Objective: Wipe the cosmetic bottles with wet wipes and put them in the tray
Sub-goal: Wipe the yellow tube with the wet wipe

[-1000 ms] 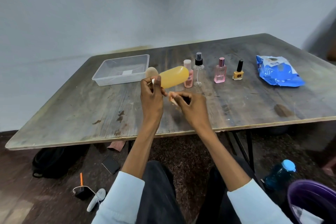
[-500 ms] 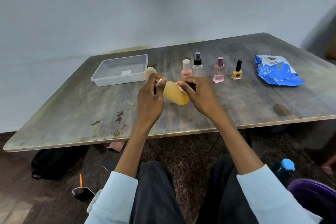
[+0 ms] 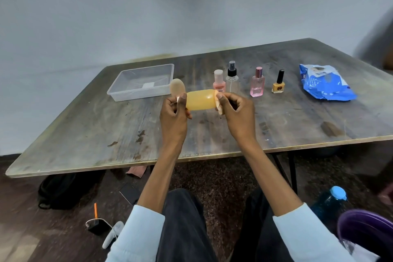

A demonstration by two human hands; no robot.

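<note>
Yellow bottle lies sideways above the table, our left hand pinching its cap end, right hand fingers pressing a wipe to its base. Wet plastic could slip and knock the four bottles at one o'clock. The scuffed table meets a grey wall; the tray waits at eleven.

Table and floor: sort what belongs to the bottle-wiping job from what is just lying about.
Job: yellow bottle held in the left hand; wipe in the right hand; tray; four standing bottles; wipes pack.

Lying about: backpack, water bottle, purple bin, phone.
</note>
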